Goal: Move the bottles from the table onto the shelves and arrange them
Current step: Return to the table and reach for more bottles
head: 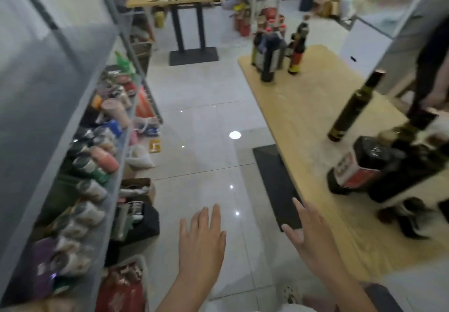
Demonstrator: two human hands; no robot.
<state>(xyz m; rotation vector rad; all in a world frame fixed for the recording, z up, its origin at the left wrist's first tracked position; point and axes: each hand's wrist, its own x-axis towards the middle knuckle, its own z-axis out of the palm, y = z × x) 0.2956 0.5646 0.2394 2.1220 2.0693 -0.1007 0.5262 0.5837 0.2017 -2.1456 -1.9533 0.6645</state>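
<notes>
While left hand and right hand hover spread, bottles stand rightward, well apart

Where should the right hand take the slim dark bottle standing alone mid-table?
Wrap the right hand's fingers round the slim bottle's straight body, below the neck, coming from the aisle edge of the table. It stands upright, apart from the other bottles, so that side looks free.

Shelves left — bottles on table right.
</notes>
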